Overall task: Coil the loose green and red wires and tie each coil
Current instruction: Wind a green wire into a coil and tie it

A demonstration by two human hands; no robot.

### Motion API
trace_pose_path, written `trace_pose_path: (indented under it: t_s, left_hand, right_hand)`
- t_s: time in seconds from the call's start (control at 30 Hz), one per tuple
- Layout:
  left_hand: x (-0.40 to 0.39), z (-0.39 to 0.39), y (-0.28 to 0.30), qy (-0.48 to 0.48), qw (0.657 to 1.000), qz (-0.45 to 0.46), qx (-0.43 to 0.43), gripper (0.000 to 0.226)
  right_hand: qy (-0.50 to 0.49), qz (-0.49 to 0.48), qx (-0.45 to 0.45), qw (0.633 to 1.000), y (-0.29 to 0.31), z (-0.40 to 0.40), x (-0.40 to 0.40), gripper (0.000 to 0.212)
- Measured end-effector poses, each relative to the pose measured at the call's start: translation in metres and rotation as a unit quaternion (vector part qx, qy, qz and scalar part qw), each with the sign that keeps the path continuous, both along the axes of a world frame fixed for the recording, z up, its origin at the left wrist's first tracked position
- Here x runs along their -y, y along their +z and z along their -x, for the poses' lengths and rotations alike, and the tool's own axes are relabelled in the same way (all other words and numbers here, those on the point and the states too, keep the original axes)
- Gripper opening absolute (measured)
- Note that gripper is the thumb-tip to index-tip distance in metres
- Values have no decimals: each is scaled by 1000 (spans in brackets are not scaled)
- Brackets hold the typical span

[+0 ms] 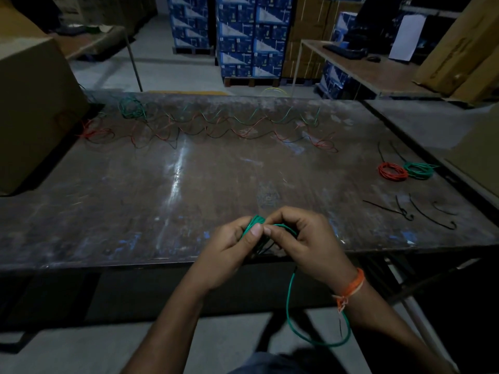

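Left hand (233, 237) and right hand (302, 236) curled together, pinching green coil (255, 224), apparently over table (162, 184) edge

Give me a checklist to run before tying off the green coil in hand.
1. Green coil held by both hands: ok, left hand and right hand pinch it.
2. Wire fully wound: not ok, a green tail hangs below the table edge.
3. Black ties on hand: ok, several lie on the table to the right.
4. Tie already on this coil: cannot tell, fingers cover it.
5. Finished coils set aside: ok, red coil and green finished coil lie far right.
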State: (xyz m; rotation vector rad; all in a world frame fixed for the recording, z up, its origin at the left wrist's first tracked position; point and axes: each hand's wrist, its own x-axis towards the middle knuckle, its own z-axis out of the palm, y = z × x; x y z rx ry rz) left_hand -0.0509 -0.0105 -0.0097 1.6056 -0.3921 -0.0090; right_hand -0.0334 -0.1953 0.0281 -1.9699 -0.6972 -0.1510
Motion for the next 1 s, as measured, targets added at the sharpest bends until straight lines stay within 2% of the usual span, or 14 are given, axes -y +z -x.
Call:
trace_pose_path:
  t_s: [0.13, 0.3, 0.4, 0.53, 0.63, 0.7, 0.77, 0.83, 0.9, 1.0]
  left_hand:
    - [5, 4, 2, -24, 996, 70, -41, 28]
    - [9, 6, 7, -52, 974, 189, -109, 29]
    - [8, 6, 8, -77, 944, 277, -160, 28]
    - [5, 3, 3, -136, 882, 410, -189, 29]
    - [-1, -2, 3, -152, 832, 499, -187, 28]
    - [-3, -5, 4, -120, 822, 526, -184, 32]
    - [-2, -5, 6, -72, 823, 534, -179, 37]
    - [0, -5, 5, -24, 830, 530, -174, 37]
    - [2, -6, 3, 13, 844, 510, -167, 36]
    - [3, -8, 2, 73, 870, 464, -149, 33]
  right_hand:
    - [3, -81, -66, 995, 2, -7, 5, 7]
    - [28, -111, -120, 986, 5, -18, 6, 11]
    - [26, -119, -132, 984, 0, -22, 6, 10]
    - [-5, -92, -138, 986, -21, -31, 14, 8]
    - [-24, 21, -123, 992, -37, -32, 16, 13]
    - [-6, 140, -131, 981, -43, -28, 13, 19]
    - [19, 278, -121, 953, -49, -20, 7, 20]
    - [24, 368, -74, 927, -51, -11, 1, 17]
    - [35, 409, -36, 911, -49, -1, -6, 16]
    - [63, 458, 2, 887, -37, 13, -14, 24]
